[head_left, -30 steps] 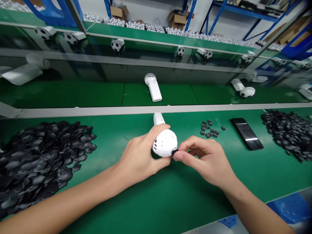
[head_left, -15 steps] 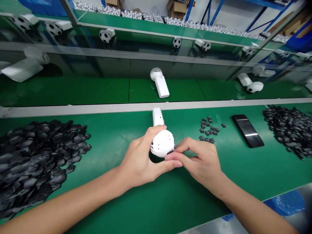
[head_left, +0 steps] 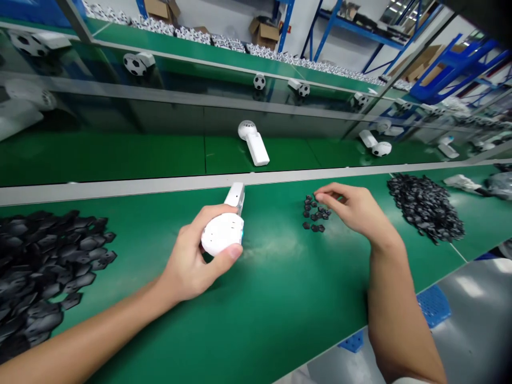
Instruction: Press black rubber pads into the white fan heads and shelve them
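Our left hand (head_left: 186, 261) was closed around a white hand fan (head_left: 222, 233), left of the middle of the green table (head_left: 280, 304). The fan's round head sat low, and its long handle pointed up and a little right, toward the far table edge. Our fingers hid part of the head. Our right hand (head_left: 356, 210) was half open and curled over a small pile of black pieces (head_left: 316, 215). We could not tell if it had a piece. A big black pile (head_left: 48, 272) lay lower left, and another (head_left: 424, 208) lay right. Past a gray rail (head_left: 120, 191), another white fan (head_left: 254, 149) lay on a far green table.
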The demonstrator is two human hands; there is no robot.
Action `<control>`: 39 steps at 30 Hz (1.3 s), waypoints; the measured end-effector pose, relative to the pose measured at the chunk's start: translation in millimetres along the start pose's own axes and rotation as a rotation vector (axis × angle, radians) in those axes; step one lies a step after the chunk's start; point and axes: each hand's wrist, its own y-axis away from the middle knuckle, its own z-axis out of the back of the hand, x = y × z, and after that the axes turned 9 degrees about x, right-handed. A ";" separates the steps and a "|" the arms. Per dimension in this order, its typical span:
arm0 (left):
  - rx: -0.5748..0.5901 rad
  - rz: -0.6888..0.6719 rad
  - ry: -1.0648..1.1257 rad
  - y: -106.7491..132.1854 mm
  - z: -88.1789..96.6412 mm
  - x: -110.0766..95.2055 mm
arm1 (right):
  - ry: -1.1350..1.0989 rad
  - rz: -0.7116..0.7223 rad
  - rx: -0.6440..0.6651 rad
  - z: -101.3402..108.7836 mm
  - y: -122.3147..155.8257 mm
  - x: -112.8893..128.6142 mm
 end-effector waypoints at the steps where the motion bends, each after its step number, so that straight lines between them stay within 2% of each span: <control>1: -0.014 0.008 0.006 -0.2 1.1 0.1 | 0.036 -0.036 0.052 1.1 -1.6 -6.3; 3: -0.034 0.030 0.011 0.6 2.2 1.2 | 0.096 -0.107 0.124 -2.7 -4.8 -11.4; 6: -0.026 0.059 0.000 4.5 1.4 4.8 | 0.220 -0.199 0.149 -16.1 -10.2 -5.7; 9: -0.017 0.078 0.020 8.1 0.4 8.3 | 0.339 -0.224 0.219 -26.7 -15.2 2.2; 12: -0.027 0.084 0.068 8.7 -0.2 9.4 | 0.369 -0.210 0.238 -27.0 -16.1 4.0; 15: -0.012 0.087 0.094 7.1 -1.7 9.3 | 0.228 -0.129 0.156 -22.6 -12.7 4.6; 17: 0.001 0.096 0.110 5.3 -3.5 9.2 | 0.026 -0.085 0.108 -23.7 -9.7 8.8; 20: 0.028 0.095 0.127 2.2 -6.8 9.7 | -0.313 -0.126 0.089 -36.2 -4.6 24.2; 24: 0.059 0.034 0.059 -1.3 -11.8 12.6 | -0.712 -0.129 0.193 -62.2 5.9 58.6; 28: 0.048 -0.086 0.022 -1.8 -17.3 19.5 | -0.958 -0.087 0.365 -82.1 19.2 91.5; 30: 0.055 -0.122 0.046 -1.1 -19.6 22.6 | -1.017 -0.069 0.400 -89.9 23.7 101.3; 33: 0.082 -0.137 0.062 0.3 -21.2 24.1 | -1.002 -0.034 0.350 -100.6 26.7 106.8; 39: 0.155 -0.121 -0.003 1.2 -16.9 14.9 | -0.748 0.013 0.255 -108.3 29.2 108.3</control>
